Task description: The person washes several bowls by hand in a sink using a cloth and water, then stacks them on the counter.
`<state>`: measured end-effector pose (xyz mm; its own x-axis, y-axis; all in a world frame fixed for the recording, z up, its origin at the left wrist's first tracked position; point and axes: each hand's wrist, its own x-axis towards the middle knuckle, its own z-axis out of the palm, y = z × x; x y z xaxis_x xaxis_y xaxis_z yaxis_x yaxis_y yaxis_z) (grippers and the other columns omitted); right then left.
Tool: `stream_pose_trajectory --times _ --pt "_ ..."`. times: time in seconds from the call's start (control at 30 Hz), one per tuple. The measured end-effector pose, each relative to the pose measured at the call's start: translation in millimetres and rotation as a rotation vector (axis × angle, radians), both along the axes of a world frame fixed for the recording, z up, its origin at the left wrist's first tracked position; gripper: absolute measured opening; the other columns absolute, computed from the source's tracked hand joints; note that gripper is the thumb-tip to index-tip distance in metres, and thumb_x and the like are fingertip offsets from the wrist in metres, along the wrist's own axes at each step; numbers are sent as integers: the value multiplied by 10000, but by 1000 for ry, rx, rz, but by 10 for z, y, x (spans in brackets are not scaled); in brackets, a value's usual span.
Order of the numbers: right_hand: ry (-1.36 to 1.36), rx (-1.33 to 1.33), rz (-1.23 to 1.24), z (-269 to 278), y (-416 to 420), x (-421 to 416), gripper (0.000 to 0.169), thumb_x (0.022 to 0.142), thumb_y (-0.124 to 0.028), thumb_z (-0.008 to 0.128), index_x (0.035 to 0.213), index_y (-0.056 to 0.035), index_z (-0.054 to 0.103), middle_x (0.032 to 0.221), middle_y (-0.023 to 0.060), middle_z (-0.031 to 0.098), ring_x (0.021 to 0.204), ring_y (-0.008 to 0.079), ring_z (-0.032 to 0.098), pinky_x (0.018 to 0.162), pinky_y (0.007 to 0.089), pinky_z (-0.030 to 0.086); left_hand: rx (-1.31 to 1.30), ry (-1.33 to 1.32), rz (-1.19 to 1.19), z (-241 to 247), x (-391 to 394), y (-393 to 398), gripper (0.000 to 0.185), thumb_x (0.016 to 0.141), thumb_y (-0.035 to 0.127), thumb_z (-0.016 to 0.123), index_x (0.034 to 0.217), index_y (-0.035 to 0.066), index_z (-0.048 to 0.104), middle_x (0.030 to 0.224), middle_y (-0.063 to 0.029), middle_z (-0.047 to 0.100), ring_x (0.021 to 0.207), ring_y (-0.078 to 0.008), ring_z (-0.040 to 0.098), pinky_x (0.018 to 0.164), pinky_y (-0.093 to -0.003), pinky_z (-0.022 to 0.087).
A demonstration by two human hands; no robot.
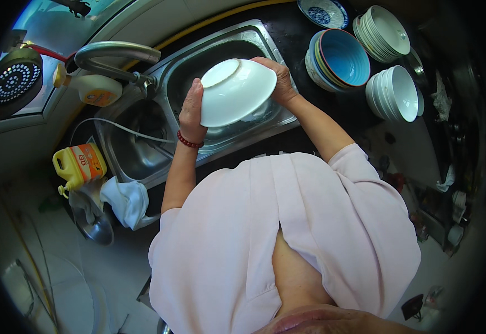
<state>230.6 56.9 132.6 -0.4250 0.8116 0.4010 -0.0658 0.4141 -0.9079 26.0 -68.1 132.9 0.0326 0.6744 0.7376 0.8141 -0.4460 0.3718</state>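
Observation:
A large white bowl [240,98] is held tilted on its side, its foot ring turned up and to the left, above the larger basin of a stainless steel double sink [263,31]. My left hand [192,106], with a red bead bracelet at the wrist, grips the bowl's left edge. At the opposite side my right hand [282,79] holds the rim, its fingers partly hidden behind the bowl. The curved metal faucet [117,48] stands to the left, turned away from the bowl. A pale hose [128,128] runs into the smaller basin.
Stacked white plates [387,35], coloured bowls [339,58] and white bowls [393,94] stand on the dark counter at right, near a blue-patterned dish [322,12]. At left are a soap bottle [98,89], a yellow jug [80,163], a white cloth [128,200] and a metal bowl [98,231].

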Motion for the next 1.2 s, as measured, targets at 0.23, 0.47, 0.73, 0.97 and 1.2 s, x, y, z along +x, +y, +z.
stream_pose_trajectory --times 0.23,0.47,0.73,0.97,1.2 --pt "-180 163 -133 92 9 218 107 834 -84 551 852 -90 657 824 85 656 752 200 639 643 275 486 -45 -120 -3 -9 223 27 498 826 -15 557 1299 0 402 1238 -212 512 1108 -312 543 910 -353 466" --pt "-227 210 -164 311 77 475 280 863 -336 525 780 -86 620 766 138 615 734 320 608 608 362 475 -60 -226 -47 157 446 112 464 864 7 514 1314 23 398 1229 -194 527 1096 -284 551 922 -359 442" --pt "-306 297 -372 978 371 1019 131 796 -183 614 808 -57 581 753 184 617 740 351 617 621 406 495 -367 -434 -69 1014 729 615 292 884 183 570 1067 -44 575 922 -134 638 810 -181 611 706 -303 479" --pt "-285 -6 -479 1252 726 1809 183 761 -132 579 843 31 572 732 169 625 684 260 626 630 353 479 -575 -626 -321 1193 1296 1599 284 755 73 638 1002 -46 566 880 -71 616 758 -127 576 679 -265 473" --pt "-244 -127 -606 708 856 2339 200 761 -103 566 898 41 579 795 190 626 739 277 617 684 364 471 -930 -565 -319 1190 1886 1955 505 708 43 592 1181 -29 429 911 -186 594 643 -266 650 411 -317 550"
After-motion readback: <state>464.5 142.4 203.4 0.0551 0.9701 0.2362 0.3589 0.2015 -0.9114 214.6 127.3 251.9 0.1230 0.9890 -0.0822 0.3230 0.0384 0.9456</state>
